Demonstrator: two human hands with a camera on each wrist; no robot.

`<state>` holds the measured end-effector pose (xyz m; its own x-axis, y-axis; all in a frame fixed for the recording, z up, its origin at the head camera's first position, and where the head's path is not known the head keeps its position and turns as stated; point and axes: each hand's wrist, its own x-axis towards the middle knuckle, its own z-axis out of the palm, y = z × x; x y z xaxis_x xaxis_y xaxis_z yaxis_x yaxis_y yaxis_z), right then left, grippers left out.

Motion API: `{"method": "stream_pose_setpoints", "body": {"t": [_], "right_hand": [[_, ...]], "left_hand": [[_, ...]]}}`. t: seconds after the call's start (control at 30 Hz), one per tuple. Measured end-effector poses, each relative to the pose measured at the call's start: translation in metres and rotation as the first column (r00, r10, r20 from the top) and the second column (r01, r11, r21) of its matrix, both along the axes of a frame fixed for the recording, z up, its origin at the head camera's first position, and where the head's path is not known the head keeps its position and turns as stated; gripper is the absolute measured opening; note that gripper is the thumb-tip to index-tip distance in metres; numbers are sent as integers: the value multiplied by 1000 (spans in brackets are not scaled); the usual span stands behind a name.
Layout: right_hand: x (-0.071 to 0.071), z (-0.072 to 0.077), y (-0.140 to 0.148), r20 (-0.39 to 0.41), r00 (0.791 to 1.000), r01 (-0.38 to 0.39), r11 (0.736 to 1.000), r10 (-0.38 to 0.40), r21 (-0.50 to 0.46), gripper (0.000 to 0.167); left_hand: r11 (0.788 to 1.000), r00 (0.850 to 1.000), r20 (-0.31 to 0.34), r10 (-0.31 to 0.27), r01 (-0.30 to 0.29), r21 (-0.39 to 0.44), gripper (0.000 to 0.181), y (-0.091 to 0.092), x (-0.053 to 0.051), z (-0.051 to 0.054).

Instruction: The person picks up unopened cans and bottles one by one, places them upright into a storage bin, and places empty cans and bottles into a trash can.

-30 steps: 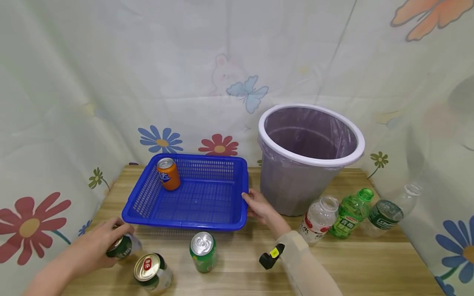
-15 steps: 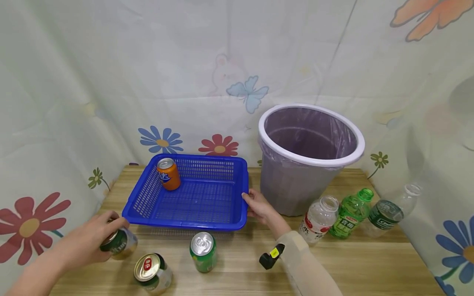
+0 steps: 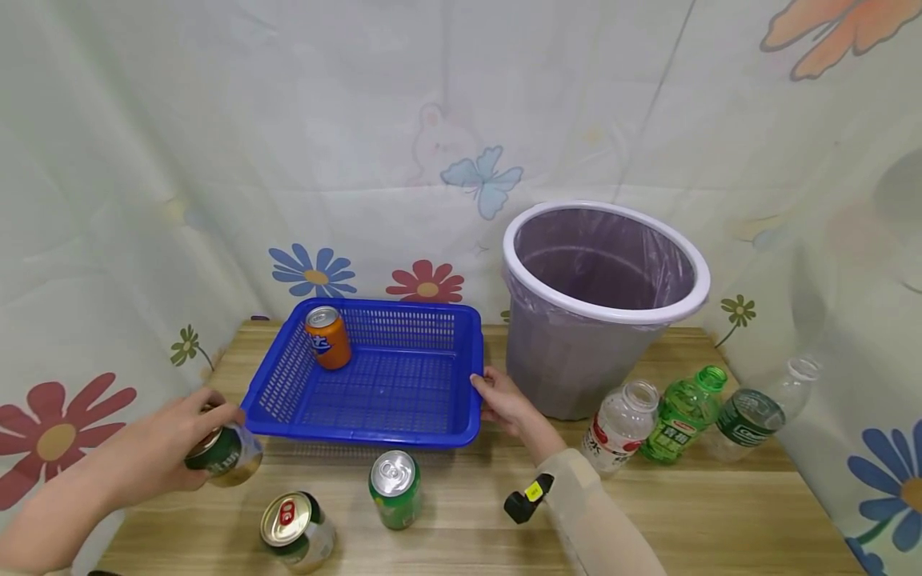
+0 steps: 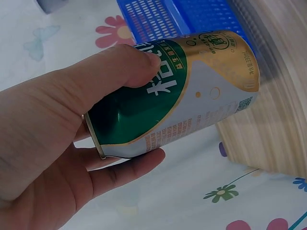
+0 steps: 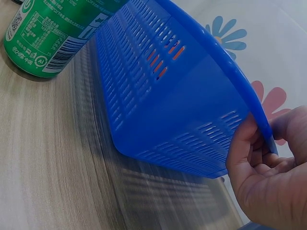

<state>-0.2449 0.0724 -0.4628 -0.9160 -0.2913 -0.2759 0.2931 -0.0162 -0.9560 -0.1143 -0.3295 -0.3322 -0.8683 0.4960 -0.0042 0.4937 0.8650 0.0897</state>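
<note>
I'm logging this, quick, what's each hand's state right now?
Left hand: closed, holding a green, white and gold drink can.
Right hand: closed, gripping the blue plastic basket.

Table (image 3: pixel 468 520): wood-grained
Back: basket (image 3: pixel 396 392) and bin (image 3: pixel 569 364) are set
Front: green can (image 3: pixel 395 498), gold-topped can (image 3: pixel 297 532) are stood
Right: three bottles (image 3: pixel 677 424) are grouped

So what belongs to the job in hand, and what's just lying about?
In the job, seemingly: held can, in left hand; blue basket, gripped by right hand; orange can inside.

Apparently idle: green can; red-tabbed can; bin; three bottles.
</note>
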Motion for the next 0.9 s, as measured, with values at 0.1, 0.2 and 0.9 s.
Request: {"method": "stream_pose_setpoints", "body": {"t": [0.1,0.2,0.9], "right_hand": [[0,-1,0,-3,1000,-1,1000,1,-6,29],[0,-1,0,-3,1000,3,1000,-3,-4,28],[0,-1,0,-3,1000,7,1000,-7,4,27]], "left_hand": [[1000,1000,-6,-4,4,-3,61,0,-2,5],[1000,1000,-19,-12,12,-2,61,-1,-4,9],[998,998,-42,-57,56,-31,60,4,-34,34]]}}
